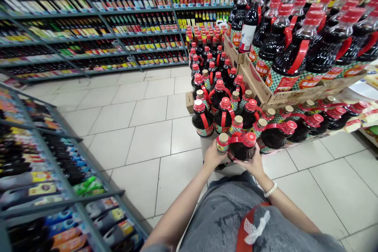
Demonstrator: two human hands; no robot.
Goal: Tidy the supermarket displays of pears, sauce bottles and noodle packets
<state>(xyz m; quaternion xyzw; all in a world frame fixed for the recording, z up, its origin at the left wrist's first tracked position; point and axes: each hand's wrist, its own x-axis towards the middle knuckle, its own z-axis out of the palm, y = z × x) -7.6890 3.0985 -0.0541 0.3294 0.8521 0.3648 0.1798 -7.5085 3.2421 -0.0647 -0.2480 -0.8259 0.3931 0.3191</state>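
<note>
Both hands grip one dark sauce jug (242, 146) with a red cap and red handle, with a small gold-capped bottle strapped to its left side. My left hand (213, 156) wraps the left side near the small bottle. My right hand (254, 164), a white bead bracelet on its wrist, cups the right side. The jug is held at the near end of a floor-level stack of like jugs (220, 104).
A higher display of the same jugs in cardboard trays (292, 94) rises at right. Shelves of bottles (88, 27) line the far wall. A grey shelf rack (59, 189) with packets stands close at left. White tiled floor (141, 126) lies between.
</note>
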